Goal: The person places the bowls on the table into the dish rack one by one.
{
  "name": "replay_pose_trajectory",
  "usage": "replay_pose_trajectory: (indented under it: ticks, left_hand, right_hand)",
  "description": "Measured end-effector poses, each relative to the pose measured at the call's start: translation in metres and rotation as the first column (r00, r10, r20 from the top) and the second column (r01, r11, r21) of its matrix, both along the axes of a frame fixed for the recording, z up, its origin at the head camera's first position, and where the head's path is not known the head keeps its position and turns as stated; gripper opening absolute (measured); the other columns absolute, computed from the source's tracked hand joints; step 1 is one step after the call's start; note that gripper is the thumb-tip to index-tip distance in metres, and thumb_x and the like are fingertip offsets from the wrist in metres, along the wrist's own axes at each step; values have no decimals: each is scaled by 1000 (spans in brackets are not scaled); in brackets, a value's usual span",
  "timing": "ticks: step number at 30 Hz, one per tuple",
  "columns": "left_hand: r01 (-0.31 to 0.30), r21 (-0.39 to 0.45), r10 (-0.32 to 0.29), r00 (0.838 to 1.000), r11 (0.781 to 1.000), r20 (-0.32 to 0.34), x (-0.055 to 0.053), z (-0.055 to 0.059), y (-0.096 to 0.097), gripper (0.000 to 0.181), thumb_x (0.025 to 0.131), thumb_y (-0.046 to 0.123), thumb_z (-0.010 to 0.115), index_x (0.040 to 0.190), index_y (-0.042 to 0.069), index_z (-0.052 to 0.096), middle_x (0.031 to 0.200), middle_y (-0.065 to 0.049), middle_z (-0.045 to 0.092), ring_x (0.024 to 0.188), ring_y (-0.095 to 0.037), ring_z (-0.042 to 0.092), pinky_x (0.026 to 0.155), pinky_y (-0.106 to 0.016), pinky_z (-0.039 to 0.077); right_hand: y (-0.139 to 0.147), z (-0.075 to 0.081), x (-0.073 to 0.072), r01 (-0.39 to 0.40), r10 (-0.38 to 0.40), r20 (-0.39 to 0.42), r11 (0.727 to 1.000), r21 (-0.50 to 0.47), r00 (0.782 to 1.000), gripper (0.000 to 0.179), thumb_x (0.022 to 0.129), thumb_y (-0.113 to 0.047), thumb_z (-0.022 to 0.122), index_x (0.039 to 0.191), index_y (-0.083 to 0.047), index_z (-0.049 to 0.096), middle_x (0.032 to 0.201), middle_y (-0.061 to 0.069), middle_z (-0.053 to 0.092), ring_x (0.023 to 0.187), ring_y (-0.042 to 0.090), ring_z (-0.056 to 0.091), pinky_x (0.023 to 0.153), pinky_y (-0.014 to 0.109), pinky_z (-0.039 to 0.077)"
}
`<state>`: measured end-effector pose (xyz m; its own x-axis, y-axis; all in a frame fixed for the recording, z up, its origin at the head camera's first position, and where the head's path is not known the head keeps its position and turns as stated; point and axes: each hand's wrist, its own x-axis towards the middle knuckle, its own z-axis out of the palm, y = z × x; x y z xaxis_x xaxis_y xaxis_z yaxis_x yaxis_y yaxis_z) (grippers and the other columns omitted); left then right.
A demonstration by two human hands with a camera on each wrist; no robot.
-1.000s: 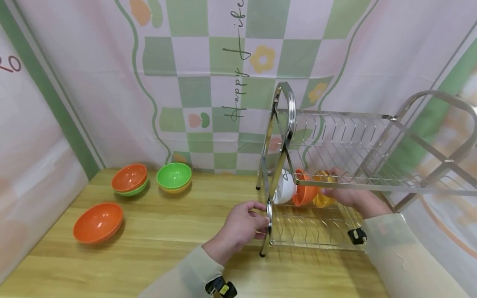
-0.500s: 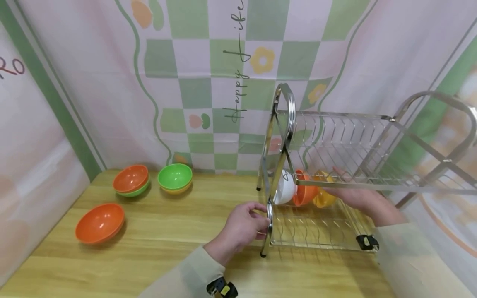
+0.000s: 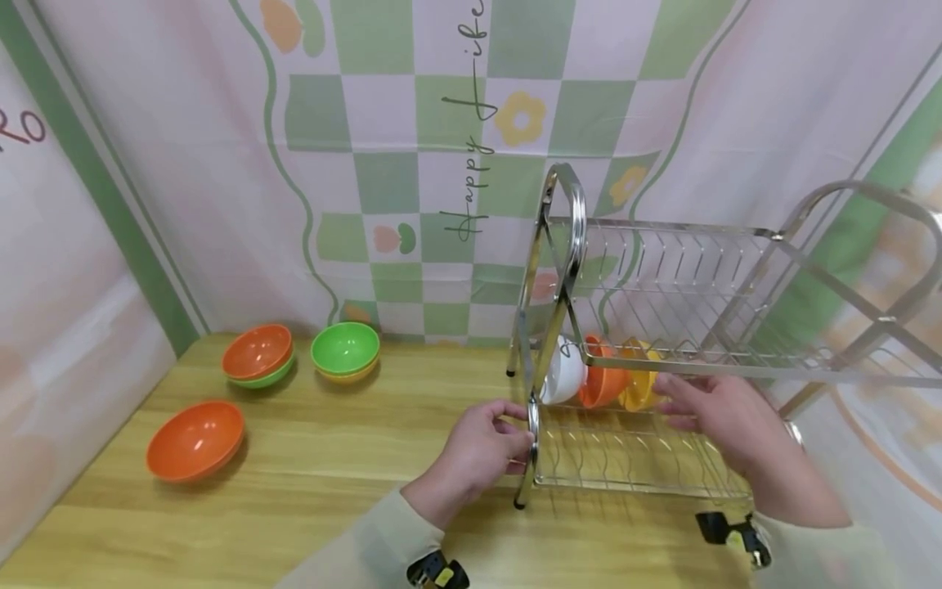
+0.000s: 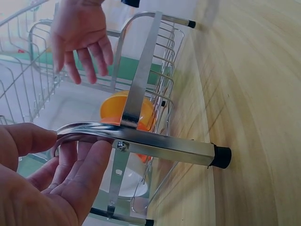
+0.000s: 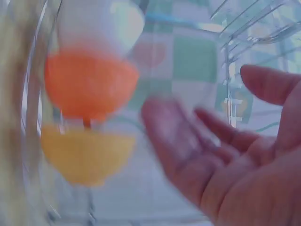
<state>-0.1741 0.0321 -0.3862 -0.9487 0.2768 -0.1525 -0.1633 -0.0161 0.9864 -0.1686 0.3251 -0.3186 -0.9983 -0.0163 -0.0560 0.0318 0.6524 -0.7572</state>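
Chrome glints here: a two-tier dish rack [image 3: 699,367] stands on a wooden table [image 3: 331,507], its front left leg [image 4: 176,146] pinched between the thumb and fingers of a person's left hand [image 3: 481,448]. The right hand [image 3: 724,419], fingers loose and holding nothing, hovers just beside a yellow bowl [image 3: 639,392], on its side in the lower tier [image 3: 625,488] with an orange bowl [image 3: 604,386] and a white bowl [image 3: 562,378]. Further left sit an orange-and-green stack [image 3: 257,353], a green-and-yellow stack [image 3: 344,348] and a single orange bowl [image 3: 195,442]

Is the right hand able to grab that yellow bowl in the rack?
Probably yes: the right hand is open near the yellow bowl, and nothing shows between them. The upper shelf sits above.
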Motion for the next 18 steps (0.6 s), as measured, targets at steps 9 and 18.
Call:
replay_pose_trajectory:
  ticks: [9,18]
  left_hand:
    - [52,-55,-56,997,997,-61,0,-3,-6,31,90,5,71,121,9,67,91,-7,64,78,-22,66,72,-35,61]
    - [41,-404,-153,956,914,-250,6,-5,-25,59,100,55,50,147,20,51,137,-6,58,122,-30,56,103,-56,44]
  right_hand:
    - [-51,-37,22,-165,213,16,799,-578,977,58,107,-21,48,153,5,22,145,35,39,115,36,59,92,51,54]
    - [-87,-52,22,-193,267,12,726,-660,964,70,104,-14,53,160,-6,10,152,36,26,126,46,47,97,53,50]
